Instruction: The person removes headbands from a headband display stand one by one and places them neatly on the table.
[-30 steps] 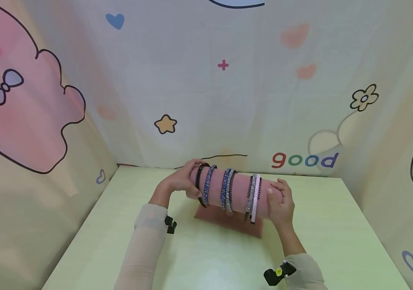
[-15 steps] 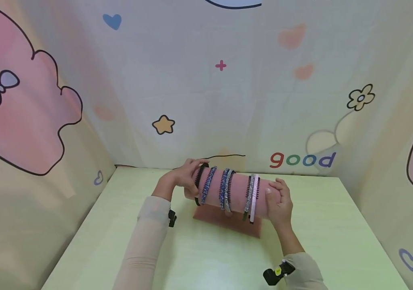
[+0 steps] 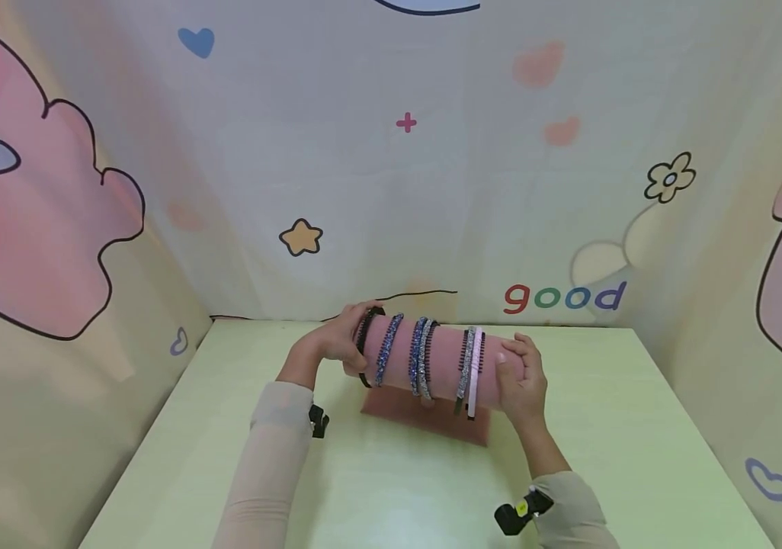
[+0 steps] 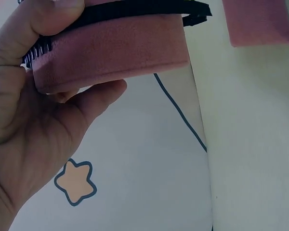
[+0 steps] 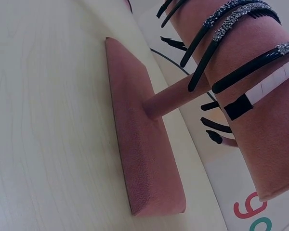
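Note:
A pink velvety headband stand, its padded roll (image 3: pixel 444 362) set crosswise on a post (image 5: pixel 171 100) and flat base (image 3: pixel 425 418), carries several headbands. My left hand (image 3: pixel 336 339) is at the roll's left end, thumb and fingers pinching a black toothed headband (image 4: pixel 135 8) around it. Gripping the roll's right end is my right hand (image 3: pixel 524 387), thumb on the near side. Between the hands sit a glittery blue headband (image 3: pixel 389 351), a blue and silver pair near the middle, and a silver one beside a white headband (image 3: pixel 475 375). The hand is out of the right wrist view.
The stand rests on a pale green-yellow table (image 3: pixel 391 496), toward its back. A printed cloth backdrop (image 3: pixel 336 152) rises behind the table and along both sides. Each sleeve wears a small black camera (image 3: pixel 524 512).
My left hand and the black headband have shifted slightly left, away from the blue headband. My right hand keeps its hold on the roll. The whole head view has drifted a little.

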Demonstrator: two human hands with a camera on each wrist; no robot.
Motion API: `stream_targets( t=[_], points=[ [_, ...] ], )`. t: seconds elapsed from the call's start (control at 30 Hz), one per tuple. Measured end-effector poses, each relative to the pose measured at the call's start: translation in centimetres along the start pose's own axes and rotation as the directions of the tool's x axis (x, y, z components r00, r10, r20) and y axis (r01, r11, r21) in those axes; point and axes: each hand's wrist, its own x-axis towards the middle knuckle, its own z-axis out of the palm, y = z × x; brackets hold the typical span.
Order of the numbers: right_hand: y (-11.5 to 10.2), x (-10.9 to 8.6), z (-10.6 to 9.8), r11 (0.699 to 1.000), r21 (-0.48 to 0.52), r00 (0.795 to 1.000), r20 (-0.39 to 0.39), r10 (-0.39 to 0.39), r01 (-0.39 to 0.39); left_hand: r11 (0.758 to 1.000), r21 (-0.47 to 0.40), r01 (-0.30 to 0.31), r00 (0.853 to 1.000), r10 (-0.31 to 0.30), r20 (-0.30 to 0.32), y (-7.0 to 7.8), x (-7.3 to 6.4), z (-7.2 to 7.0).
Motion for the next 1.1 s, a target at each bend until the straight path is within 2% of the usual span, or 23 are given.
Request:
stream_targets(
  t=[0.1,0.27,0.4,0.63,0.83,1.1],
  points=[
    [0.2,0.2,-0.1,1.0,0.009,1.0,-0.002,-0.018,0.018,0.997,-0.08,0.0,1.0,0.001,0.016,-0.4,-0.1,-0.1],
    [0.1,0.3,-0.1,0.999,0.015,0.999,-0.006,-0.037,0.037,0.977,-0.212,0.003,0.999,0.009,0.054,-1.4,-0.4,-0.2],
    [0.0,0.2,-0.1,1.0,0.014,1.0,-0.016,-0.025,0.025,0.965,-0.263,-0.02,0.996,0.043,0.083,-2.0,-0.4,-0.1],
    [0.1,0.0,-0.2,0.999,0.014,1.0,-0.003,-0.029,0.029,0.959,-0.282,0.033,0.99,0.007,0.138,-1.9,-0.7,-0.4],
    [0.2,0.0,-0.2,0.999,0.02,0.999,-0.003,-0.042,0.042,0.954,-0.295,0.05,0.995,-0.023,0.095,-2.4,-1.0,-0.6],
    [0.3,-0.1,-0.2,0.999,0.014,1.0,-0.003,-0.029,0.029,0.933,-0.361,0.001,0.999,0.019,0.051,-3.1,-1.2,-0.3]
  ],
)
